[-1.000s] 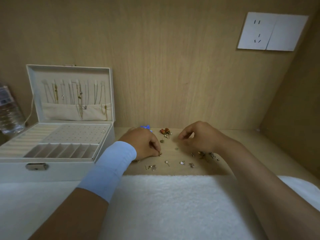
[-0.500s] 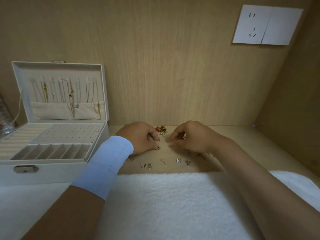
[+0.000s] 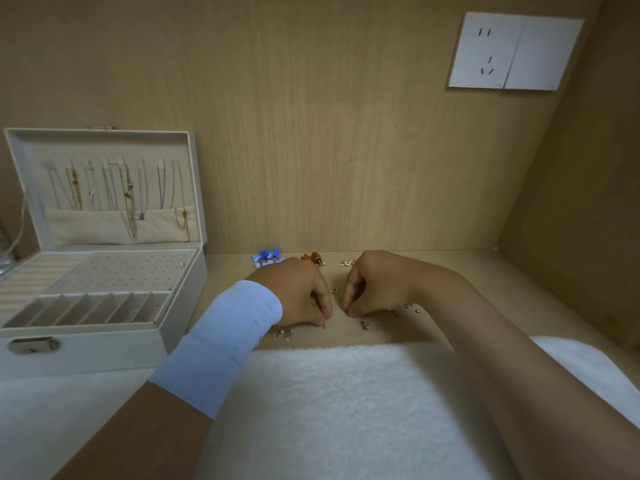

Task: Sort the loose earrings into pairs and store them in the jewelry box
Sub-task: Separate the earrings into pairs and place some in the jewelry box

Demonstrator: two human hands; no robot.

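Loose earrings lie scattered on the wooden shelf: a blue one [image 3: 266,255], an orange one [image 3: 313,257], a pale gold cluster [image 3: 346,262], a tiny stud [image 3: 335,291], a silver one [image 3: 364,324] and two by the towel [image 3: 286,334]. My left hand [image 3: 298,294], in a light blue cuff, pinches a small earring whose thin post [image 3: 324,326] points down at the shelf. A few centimetres to its right, my right hand [image 3: 377,285] has its fingertips pinched together; nothing shows between them. The open white jewelry box [image 3: 104,351] stands at the left.
A white fluffy towel [image 3: 346,410] covers the near side. Inside the box are a perforated stud panel [image 3: 128,270], divided slots [image 3: 93,306] and necklaces hanging in the lid [image 3: 121,188]. A wall socket [image 3: 512,51] sits on the wooden back panel. More tiny earrings [image 3: 412,308] lie behind my right wrist.
Both hands have drawn closer together and nearer the towel edge. The left hand still pinches its small earring; the right hand's fingertips have lowered toward the shelf.
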